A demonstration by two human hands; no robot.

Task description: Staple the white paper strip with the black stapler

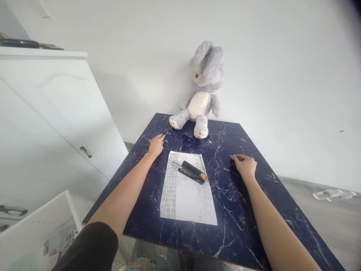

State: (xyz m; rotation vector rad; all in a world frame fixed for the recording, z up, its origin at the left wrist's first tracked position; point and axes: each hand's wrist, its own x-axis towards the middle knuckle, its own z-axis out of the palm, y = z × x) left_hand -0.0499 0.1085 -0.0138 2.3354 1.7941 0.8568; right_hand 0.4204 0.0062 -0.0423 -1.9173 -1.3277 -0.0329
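My left hand point(156, 145) rests on the blue marbled table point(194, 235), fingers stretched out toward the plush rabbit. By its thumb lies a small greyish piece point(166, 141), too small to name. On the right side of the table, my right hand point(246, 165) pinches a small grey strip point(231, 157) between thumb and fingertips, close to the tabletop. Between my hands lies a printed sheet of paper point(186, 201). A black stapler point(191, 172) with an orange end rests on the sheet, its metal part sticking out toward the left.
A grey plush rabbit point(200, 103) sits at the table's far edge against the white wall. A white cabinet point(50, 94) stands to the left, with a white-framed container point(42, 233) below. Clear plastic packaging point(332, 194) lies on the floor at the right.
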